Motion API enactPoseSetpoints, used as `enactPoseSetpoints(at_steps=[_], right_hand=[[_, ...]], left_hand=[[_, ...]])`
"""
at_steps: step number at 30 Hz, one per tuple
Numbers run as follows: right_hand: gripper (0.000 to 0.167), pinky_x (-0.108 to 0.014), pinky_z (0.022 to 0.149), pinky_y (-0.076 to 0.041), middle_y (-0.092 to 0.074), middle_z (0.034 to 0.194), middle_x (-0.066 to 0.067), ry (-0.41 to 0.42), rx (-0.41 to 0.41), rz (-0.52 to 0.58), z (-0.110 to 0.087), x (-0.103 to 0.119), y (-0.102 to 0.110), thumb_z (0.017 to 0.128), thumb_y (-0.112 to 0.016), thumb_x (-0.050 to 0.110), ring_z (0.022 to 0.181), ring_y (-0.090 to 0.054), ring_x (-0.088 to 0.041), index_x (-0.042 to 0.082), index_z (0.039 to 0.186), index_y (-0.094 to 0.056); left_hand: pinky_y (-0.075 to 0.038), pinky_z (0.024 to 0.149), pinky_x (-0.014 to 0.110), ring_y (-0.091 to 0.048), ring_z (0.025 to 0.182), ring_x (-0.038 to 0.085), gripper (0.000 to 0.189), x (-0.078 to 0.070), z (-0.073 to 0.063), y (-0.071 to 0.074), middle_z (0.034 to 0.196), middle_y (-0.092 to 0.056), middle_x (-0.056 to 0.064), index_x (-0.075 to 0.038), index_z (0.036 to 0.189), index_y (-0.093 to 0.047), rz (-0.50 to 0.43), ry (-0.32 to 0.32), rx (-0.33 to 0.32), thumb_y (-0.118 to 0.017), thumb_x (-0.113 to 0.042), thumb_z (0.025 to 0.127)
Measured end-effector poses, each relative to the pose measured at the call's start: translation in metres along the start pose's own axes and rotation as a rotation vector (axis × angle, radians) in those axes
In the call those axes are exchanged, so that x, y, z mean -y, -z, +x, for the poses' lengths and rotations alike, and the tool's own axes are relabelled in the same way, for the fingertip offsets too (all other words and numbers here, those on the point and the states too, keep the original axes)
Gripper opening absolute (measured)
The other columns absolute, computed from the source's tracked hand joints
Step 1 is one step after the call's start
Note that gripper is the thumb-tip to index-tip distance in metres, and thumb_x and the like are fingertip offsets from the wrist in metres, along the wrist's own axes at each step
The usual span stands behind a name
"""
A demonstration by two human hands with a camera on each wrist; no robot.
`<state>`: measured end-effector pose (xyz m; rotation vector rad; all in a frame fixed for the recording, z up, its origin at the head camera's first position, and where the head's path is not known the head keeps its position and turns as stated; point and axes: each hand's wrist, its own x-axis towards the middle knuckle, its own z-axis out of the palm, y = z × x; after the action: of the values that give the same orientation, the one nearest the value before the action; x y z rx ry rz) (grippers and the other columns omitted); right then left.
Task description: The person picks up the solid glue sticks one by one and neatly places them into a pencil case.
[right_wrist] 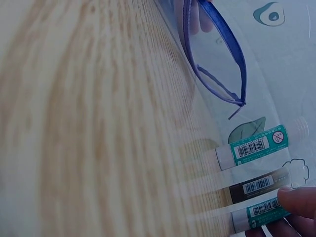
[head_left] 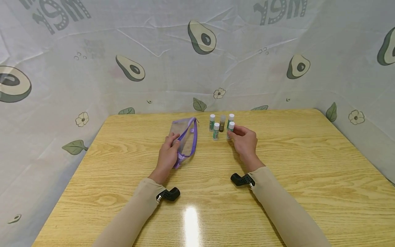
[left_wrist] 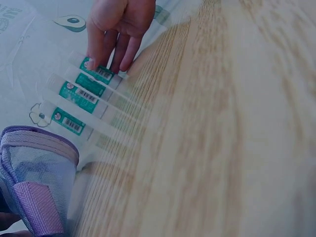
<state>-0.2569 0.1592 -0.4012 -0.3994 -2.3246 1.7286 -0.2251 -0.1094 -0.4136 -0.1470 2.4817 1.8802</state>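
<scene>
My left hand (head_left: 168, 154) holds the near side of a mesh zip pouch (head_left: 195, 139) with purple trim, whose mouth gapes toward the right. In the left wrist view the pouch (left_wrist: 42, 168) covers most of that hand's fingers. My right hand (head_left: 246, 142) pinches a white-capped green glue stick (head_left: 231, 126) between thumb and fingers. Beside it stand other upright glue sticks: a green one (head_left: 216, 132) in front, another green one (head_left: 212, 123) at the back left, a dark-labelled one (head_left: 222, 124) in the middle, and a green one (head_left: 231, 117) just behind the held one.
The wooden table (head_left: 210, 185) runs back to a hanging cloth (head_left: 166, 79) printed with avocados. Black camera mounts stick out from both sleeves, one at the left wrist (head_left: 169, 194) and one at the right (head_left: 242, 179).
</scene>
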Motion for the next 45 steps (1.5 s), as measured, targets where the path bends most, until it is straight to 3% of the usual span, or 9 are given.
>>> enactPoseSetpoints(at_steps=[9,21,29,35,41,45], right_hand=[[0.037,-0.029,0.094,-0.059,-0.074,0.134,-0.017,0.003,-0.007,0.0,0.0,0.003,0.001,0.101,-0.074,0.017,0.124,-0.07,-0.029,0.004,0.136,-0.072],[0.038,-0.039,0.103,-0.058,-0.074,0.134,-0.017,0.019,-0.026,-0.012,0.0,0.005,0.005,0.101,-0.074,0.019,0.125,-0.07,-0.029,0.005,0.136,-0.072],[0.038,-0.018,0.085,-0.055,-0.075,0.133,-0.015,0.001,-0.02,0.006,0.0,0.007,0.006,0.1,-0.075,0.02,0.123,-0.071,-0.027,0.006,0.136,-0.073],[0.038,-0.018,0.086,-0.056,-0.075,0.133,-0.014,0.009,-0.018,0.024,-0.001,0.007,0.006,0.1,-0.075,0.021,0.123,-0.071,-0.026,0.008,0.137,-0.072],[0.039,-0.008,0.075,-0.053,-0.074,0.134,-0.015,0.039,-0.015,0.038,-0.001,0.012,0.005,0.101,-0.075,0.02,0.123,-0.071,-0.027,0.007,0.138,-0.072],[0.04,-0.007,0.075,-0.052,-0.074,0.134,-0.015,0.06,-0.019,0.034,-0.001,0.018,0.005,0.101,-0.074,0.021,0.123,-0.071,-0.028,0.007,0.138,-0.071]], left_hand=[[-0.007,0.138,0.05,-0.006,0.169,0.027,0.048,-0.001,0.002,0.0,0.178,-0.024,0.005,-0.012,0.159,-0.05,0.0,-0.01,0.002,-0.045,-0.025,0.113],[-0.007,0.138,0.05,-0.006,0.169,0.029,0.047,-0.004,0.002,-0.003,0.178,-0.024,0.006,-0.011,0.157,-0.052,-0.009,-0.03,0.002,-0.045,-0.024,0.113],[-0.008,0.138,0.051,-0.007,0.169,0.029,0.046,-0.001,0.0,-0.003,0.178,-0.025,0.008,-0.01,0.156,-0.053,-0.009,-0.038,-0.001,-0.046,-0.023,0.112],[-0.008,0.137,0.053,-0.009,0.168,0.031,0.046,0.0,-0.002,-0.004,0.177,-0.027,0.009,-0.009,0.155,-0.054,-0.004,-0.033,-0.013,-0.046,-0.023,0.112],[-0.009,0.137,0.054,-0.009,0.168,0.031,0.046,0.001,-0.003,-0.003,0.177,-0.028,0.008,-0.01,0.156,-0.054,0.004,-0.026,-0.019,-0.046,-0.023,0.112],[-0.008,0.137,0.054,-0.007,0.169,0.03,0.046,0.002,-0.004,-0.002,0.177,-0.027,0.007,-0.01,0.156,-0.053,0.002,-0.024,-0.017,-0.045,-0.024,0.113]])
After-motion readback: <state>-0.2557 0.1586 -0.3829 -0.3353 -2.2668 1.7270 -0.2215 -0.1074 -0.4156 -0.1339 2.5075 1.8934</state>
